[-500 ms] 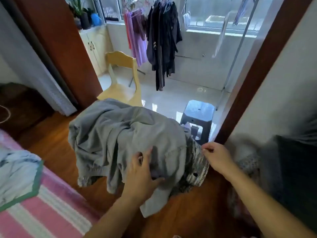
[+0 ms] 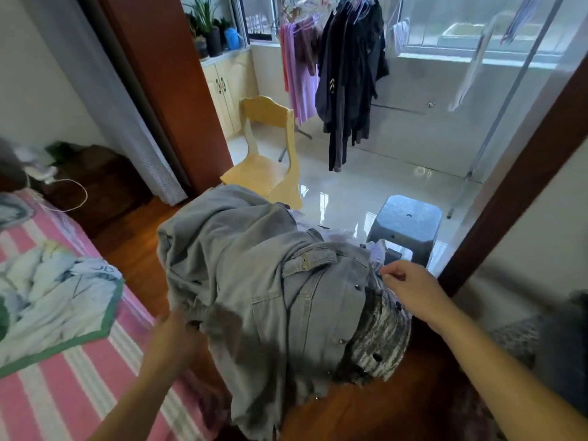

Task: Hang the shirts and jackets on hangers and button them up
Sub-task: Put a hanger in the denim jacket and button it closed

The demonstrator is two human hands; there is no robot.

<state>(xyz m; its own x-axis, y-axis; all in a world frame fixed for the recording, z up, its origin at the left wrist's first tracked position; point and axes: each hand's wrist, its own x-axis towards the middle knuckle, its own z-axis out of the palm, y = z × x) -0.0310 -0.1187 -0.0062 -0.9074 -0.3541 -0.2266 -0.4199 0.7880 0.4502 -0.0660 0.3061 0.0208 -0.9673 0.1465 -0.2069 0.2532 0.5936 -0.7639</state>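
Observation:
A grey-blue denim jacket [image 2: 254,275] lies heaped on top of a clothes pile in front of me, its snap-button placket facing right. Under it a grey-and-black patterned garment [image 2: 381,338] sticks out on the right. My left hand [image 2: 178,332] grips the jacket's lower left edge; the hand is blurred. Fingertips of my right hand [image 2: 410,288] pinch at the cloth on the pile's upper right edge. No hanger shows near my hands.
A pink striped bed [image 2: 63,377] with a white and green quilt [image 2: 51,297] is at the left. A yellow wooden chair [image 2: 270,154] and a dark plastic stool [image 2: 404,224] stand beyond the pile. Dark and purple clothes hang on a rack [image 2: 346,74] in the balcony.
My left hand has moved from the middle of the jacket to its lower left edge. The jacket has spread open, showing its pocket flap and buttons. The right hand stays at the right edge.

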